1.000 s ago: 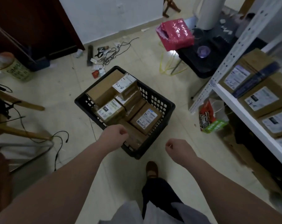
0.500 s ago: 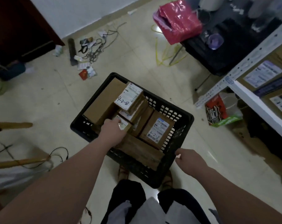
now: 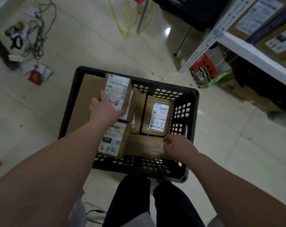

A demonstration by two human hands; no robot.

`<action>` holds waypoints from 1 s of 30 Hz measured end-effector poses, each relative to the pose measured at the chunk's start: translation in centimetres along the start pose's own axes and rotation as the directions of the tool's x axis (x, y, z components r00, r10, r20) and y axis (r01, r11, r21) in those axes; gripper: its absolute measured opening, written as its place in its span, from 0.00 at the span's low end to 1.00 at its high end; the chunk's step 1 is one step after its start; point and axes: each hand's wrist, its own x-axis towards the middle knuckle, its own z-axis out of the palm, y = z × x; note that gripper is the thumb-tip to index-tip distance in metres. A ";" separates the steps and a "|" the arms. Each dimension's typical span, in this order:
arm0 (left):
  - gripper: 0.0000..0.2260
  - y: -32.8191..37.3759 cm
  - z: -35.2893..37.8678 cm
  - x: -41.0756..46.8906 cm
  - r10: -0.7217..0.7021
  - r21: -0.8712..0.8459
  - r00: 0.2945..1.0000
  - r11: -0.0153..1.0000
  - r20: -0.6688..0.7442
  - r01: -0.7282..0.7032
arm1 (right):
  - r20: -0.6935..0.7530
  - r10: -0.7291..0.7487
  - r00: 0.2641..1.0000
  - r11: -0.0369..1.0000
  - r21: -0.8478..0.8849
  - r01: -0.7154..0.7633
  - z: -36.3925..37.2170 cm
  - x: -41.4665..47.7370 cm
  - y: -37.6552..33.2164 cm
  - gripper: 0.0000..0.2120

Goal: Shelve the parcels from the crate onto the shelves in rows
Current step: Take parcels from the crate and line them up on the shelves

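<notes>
The crate (image 3: 190, 102) sits on the floor before my legs, the shelf (image 3: 247, 51) to its right. Inside, my left hand (image 3: 104, 108) rests on the stacked far parcel (image 3: 119, 90), my right hand (image 3: 178, 146) over the near-right parcel (image 3: 144, 146).

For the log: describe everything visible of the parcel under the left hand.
The parcel is a brown cardboard box, its top covered by a white label with barcodes and handwriting ending "-8". It sits highest in the black crate, atop other parcels. The left hand rests on its near-left corner, partly hiding the writing; a grip cannot be confirmed.
</notes>
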 end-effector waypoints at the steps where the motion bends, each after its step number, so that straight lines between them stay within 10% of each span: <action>1: 0.47 0.2 0.2 0.1 0.010 0.034 1.000 0.999 -0.024 -0.010 | 0.001 0.017 1.000 1.000 0.010 -0.017 0.1 0.3 0.0 0.17; 8: 0.48 1.3 0.6 -0.7 0.061 0.004 0.995 0.998 -0.081 -0.060 | -0.060 0.139 0.988 0.944 0.311 -0.114 -0.6 1.0 -0.5 0.13; 14: 0.46 4.0 0.6 -6.1 0.270 -0.283 0.963 0.923 0.002 -0.259 | 0.079 0.057 0.995 0.354 0.931 -0.094 -5.3 -0.8 -4.3 0.41; 19: 0.45 5.7 -0.9 -9.9 0.404 -0.387 0.915 0.844 0.007 -0.370 | -0.011 0.004 1.000 0.232 0.973 0.010 -7.9 -2.7 -4.8 0.35; 23: 0.25 7.1 -3.3 -11.2 0.512 -0.523 0.852 0.759 0.112 -0.388 | -0.011 -0.006 1.000 0.111 0.994 0.011 -8.3 -3.7 -3.4 0.28; 30: 0.21 2.5 -2.6 -6.2 0.142 -0.538 0.977 0.842 0.162 -0.034 | -0.034 0.059 0.998 0.076 0.997 0.030 -7.1 -3.9 -1.9 0.37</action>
